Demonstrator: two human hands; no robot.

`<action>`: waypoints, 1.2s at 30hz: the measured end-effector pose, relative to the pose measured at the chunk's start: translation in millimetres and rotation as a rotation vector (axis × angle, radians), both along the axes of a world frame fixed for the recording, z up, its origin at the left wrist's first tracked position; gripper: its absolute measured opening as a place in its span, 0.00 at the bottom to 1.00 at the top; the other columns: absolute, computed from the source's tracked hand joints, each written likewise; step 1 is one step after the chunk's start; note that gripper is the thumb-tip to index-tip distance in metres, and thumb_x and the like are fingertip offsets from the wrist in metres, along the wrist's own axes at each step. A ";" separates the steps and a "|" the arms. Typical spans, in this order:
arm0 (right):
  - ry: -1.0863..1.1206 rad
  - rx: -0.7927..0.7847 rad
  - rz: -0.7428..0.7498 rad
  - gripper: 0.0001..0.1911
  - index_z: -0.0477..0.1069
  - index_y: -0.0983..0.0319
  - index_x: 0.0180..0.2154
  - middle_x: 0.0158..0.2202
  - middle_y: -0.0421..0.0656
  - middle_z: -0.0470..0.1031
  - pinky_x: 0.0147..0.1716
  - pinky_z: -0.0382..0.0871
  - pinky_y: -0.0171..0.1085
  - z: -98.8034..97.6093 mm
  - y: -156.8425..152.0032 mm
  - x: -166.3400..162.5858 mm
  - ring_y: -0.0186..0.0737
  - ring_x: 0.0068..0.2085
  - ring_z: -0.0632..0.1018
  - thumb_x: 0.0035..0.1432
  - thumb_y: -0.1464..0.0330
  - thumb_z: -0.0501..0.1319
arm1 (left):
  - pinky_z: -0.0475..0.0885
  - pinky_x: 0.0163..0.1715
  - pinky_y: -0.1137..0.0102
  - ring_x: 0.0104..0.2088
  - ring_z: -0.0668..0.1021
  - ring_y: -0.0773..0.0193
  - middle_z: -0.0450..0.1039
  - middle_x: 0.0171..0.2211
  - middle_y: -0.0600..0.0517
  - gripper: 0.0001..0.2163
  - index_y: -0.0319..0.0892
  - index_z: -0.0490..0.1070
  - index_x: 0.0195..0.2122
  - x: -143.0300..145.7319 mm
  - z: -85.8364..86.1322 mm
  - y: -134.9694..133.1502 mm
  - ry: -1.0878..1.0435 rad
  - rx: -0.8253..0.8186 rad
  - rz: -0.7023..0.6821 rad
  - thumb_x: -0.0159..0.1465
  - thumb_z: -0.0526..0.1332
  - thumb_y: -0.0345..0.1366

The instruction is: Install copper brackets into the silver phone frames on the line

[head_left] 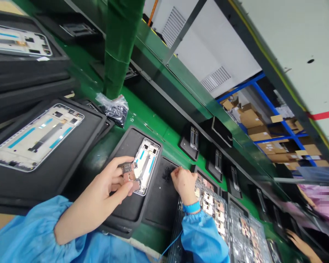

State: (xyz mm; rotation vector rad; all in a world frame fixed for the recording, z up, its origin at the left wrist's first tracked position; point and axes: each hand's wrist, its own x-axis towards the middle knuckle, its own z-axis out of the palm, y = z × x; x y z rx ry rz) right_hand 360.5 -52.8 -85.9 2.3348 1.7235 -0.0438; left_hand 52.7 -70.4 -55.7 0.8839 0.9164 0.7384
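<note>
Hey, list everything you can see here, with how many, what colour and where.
Circuit board: one, copper and dark, in left fingers
Phone frames: at least six, whitish, on trays
Black trays: many, black, across bench
Small pieces: uncounted, black, by right fingertips
Clear trays: at least two, transparent, beside right arm
Bag: one, clear with dark contents, beyond trays
Bench: one, green, underneath
Post: one, green, upper left
Cardboard boxes: several, brown, on shelving
Shelving: one unit, blue, upper right
Co-worker's hand: one, bare, lower right
Wrist strap: one, blue, right wrist
Sleeves: two, blue, both arms
Left hand: one, bare, centre-left
Right hand: one, bare, centre
</note>
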 end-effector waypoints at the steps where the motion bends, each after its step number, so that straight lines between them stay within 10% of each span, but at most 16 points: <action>1: 0.018 0.024 0.004 0.09 0.76 0.64 0.30 0.30 0.53 0.81 0.45 0.61 0.48 6.3 -1.3 -6.0 0.56 0.39 0.80 0.62 0.74 0.59 | 0.75 0.31 0.74 0.43 0.83 0.57 0.78 0.45 0.47 0.23 0.50 0.57 0.64 -0.9 0.5 -0.4 0.016 0.013 0.003 0.71 0.61 0.47; 11: 0.983 0.281 0.185 0.09 0.75 0.58 0.35 0.31 0.39 0.79 0.34 0.71 0.34 80.9 -66.8 -110.5 0.38 0.32 0.78 0.68 0.63 0.61 | 0.81 0.43 0.73 0.47 0.85 0.58 0.82 0.45 0.52 0.19 0.53 0.64 0.61 1.0 11.3 -16.1 0.116 0.151 -0.050 0.71 0.61 0.48; 25: 0.996 0.341 0.201 0.07 0.75 0.58 0.36 0.32 0.38 0.80 0.35 0.72 0.31 69.8 -69.0 -124.7 0.35 0.33 0.80 0.68 0.66 0.61 | 0.75 0.44 0.80 0.44 0.84 0.69 0.82 0.46 0.62 0.15 0.59 0.68 0.60 -8.3 19.9 -22.8 0.319 0.378 -0.083 0.74 0.57 0.40; 36: 0.996 0.147 0.237 0.10 0.73 0.60 0.34 0.29 0.38 0.75 0.33 0.67 0.32 73.1 -67.1 -122.1 0.35 0.31 0.75 0.69 0.65 0.60 | 0.75 0.43 0.69 0.48 0.81 0.58 0.80 0.50 0.57 0.20 0.64 0.64 0.66 -22.7 15.8 -17.5 0.461 0.461 -0.243 0.74 0.53 0.44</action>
